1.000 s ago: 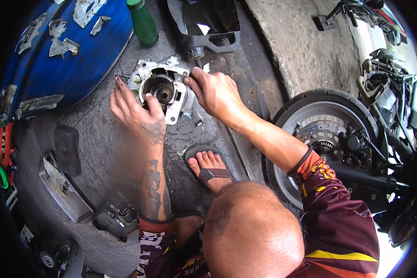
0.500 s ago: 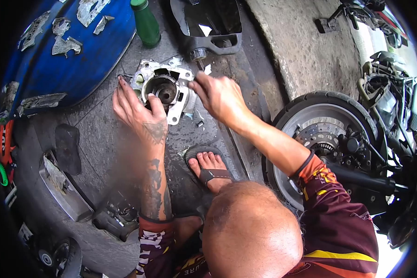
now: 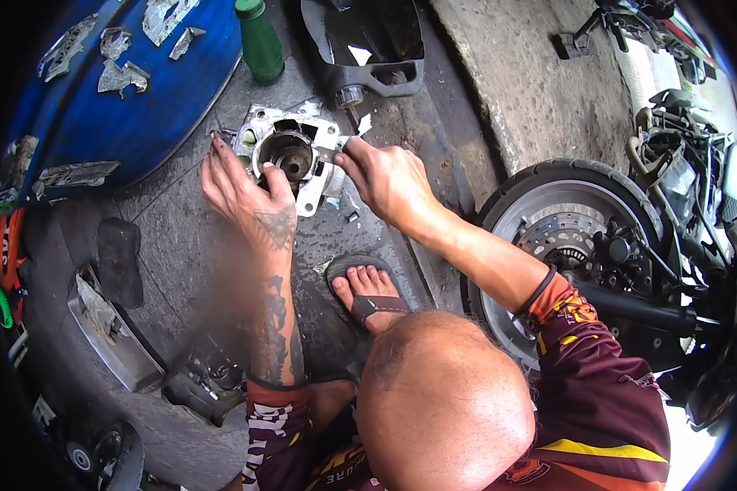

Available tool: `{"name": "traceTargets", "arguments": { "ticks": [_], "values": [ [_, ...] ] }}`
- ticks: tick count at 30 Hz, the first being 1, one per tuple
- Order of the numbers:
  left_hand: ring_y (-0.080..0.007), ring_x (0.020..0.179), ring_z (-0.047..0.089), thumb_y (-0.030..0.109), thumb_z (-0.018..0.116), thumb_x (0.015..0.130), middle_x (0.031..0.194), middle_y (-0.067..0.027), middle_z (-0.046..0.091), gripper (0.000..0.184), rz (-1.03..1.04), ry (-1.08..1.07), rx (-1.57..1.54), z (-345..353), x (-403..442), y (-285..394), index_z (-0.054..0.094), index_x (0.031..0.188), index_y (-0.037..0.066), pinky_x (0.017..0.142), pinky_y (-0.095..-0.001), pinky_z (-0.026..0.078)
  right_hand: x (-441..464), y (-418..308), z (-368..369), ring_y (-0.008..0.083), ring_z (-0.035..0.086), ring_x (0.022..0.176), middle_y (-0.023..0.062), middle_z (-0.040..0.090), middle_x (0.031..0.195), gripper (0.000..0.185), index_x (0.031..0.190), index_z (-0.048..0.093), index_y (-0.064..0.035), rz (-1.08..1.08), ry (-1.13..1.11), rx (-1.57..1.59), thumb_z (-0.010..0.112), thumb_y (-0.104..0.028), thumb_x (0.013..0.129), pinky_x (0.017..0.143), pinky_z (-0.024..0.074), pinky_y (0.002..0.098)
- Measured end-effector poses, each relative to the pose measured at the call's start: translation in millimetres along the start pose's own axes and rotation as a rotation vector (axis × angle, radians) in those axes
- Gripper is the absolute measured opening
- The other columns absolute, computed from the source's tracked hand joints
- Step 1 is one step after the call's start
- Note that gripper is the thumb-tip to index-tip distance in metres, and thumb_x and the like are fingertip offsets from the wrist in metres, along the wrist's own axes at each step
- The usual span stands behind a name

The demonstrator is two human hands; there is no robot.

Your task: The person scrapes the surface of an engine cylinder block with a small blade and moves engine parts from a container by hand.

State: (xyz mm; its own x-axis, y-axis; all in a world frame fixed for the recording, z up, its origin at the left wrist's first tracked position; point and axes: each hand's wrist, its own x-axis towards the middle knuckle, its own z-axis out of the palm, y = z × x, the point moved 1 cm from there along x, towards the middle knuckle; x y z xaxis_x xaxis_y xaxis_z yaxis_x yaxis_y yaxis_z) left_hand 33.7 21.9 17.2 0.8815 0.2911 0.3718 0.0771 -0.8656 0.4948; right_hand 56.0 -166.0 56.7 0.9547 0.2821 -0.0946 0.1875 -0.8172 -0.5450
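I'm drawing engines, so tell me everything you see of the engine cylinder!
The engine cylinder looks like silvery, smudged metal, with a holed flange around a dark round bore. It sits on the grey floor, bore facing up. The left hand touches it, thumb at the rim; the right hand is at its edge.

Seems to be a workshop for repairing motorcycles. Can be recognised by the black-tyred wheel [image 3: 573,255] with a drilled metal brake disc [image 3: 558,227] at the right, and by the silvery metal engine part with a round bore [image 3: 291,155] on the dark grey, stained floor [image 3: 176,262]. Fits also with the black plastic canister [image 3: 414,80], cut open, near the green bottle [image 3: 261,47], and with the torn silvery scraps [image 3: 123,78] on the blue curved surface [image 3: 168,102].
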Motion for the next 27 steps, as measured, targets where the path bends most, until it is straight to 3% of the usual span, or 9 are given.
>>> {"name": "traceTargets", "arguments": {
  "ticks": [4, 9, 12, 24, 27],
  "values": [
    [-0.0397, 0.138, 0.036, 0.023, 0.057, 0.086, 0.151, -0.0251, 0.041, 0.073, 0.007, 0.005, -0.002, 4.6, -3.4, 1.9, 0.036, 0.148, -0.009, 0.117, -0.0505, 0.024, 23.2, 7.1, -0.3, 0.0442, 0.067, 0.069, 0.0225, 0.065, 0.068, 0.028, 0.093, 0.062, -0.0078, -0.046, 0.088, -0.026, 0.056, -0.035, 0.099, 0.064, 0.0522, 0.0544],
    [-0.0400, 0.138, 0.035, 0.023, 0.057, 0.086, 0.152, -0.0253, 0.041, 0.073, -0.003, 0.009, -0.011, 1.7, -0.5, 0.5, 0.036, 0.148, -0.009, 0.117, -0.0501, 0.023, 3.9, 0.6, 0.9, 0.0442, 0.066, 0.070, 0.0220, 0.065, 0.067, 0.028, 0.091, 0.062, -0.0069, 0.013, 0.020, 0.014, 0.056, -0.033, 0.099, 0.064, 0.0514, 0.0544],
    [-0.0400, 0.138, 0.034, 0.024, 0.056, 0.087, 0.152, -0.0252, 0.040, 0.073, 0.013, 0.014, -0.010, 5.6, -3.4, -2.1, 0.035, 0.149, -0.008, 0.117, -0.0503, 0.023, 23.4, 4.7, 3.1, 0.0442, 0.066, 0.069, 0.0217, 0.065, 0.067, 0.028, 0.092, 0.063, -0.0075, -0.052, 0.151, 0.013, 0.057, -0.034, 0.099, 0.064, 0.0522, 0.0537],
    [-0.0404, 0.138, 0.035, 0.024, 0.057, 0.086, 0.151, -0.0263, 0.040, 0.074, 0.011, 0.030, 0.007, 3.5, -0.4, -2.7, 0.035, 0.149, -0.009, 0.117, -0.0507, 0.024, 2.0, -1.4, 5.1, 0.0444, 0.065, 0.071, 0.0218, 0.064, 0.070, 0.027, 0.092, 0.061, -0.0062, 0.040, 0.036, 0.034, 0.059, -0.032, 0.099, 0.063, 0.0504, 0.0535],
    [-0.0403, 0.138, 0.035, 0.025, 0.057, 0.086, 0.151, -0.0265, 0.040, 0.074, 0.018, 0.016, -0.001, 4.5, -1.0, -2.0, 0.035, 0.149, -0.008, 0.117, -0.0505, 0.024, 7.9, 8.9, 6.2, 0.0443, 0.066, 0.067, 0.0205, 0.065, 0.066, 0.027, 0.092, 0.062, -0.0083, -0.053, 0.083, 0.016, 0.056, -0.034, 0.099, 0.063, 0.0518, 0.0550]
  ]
}}
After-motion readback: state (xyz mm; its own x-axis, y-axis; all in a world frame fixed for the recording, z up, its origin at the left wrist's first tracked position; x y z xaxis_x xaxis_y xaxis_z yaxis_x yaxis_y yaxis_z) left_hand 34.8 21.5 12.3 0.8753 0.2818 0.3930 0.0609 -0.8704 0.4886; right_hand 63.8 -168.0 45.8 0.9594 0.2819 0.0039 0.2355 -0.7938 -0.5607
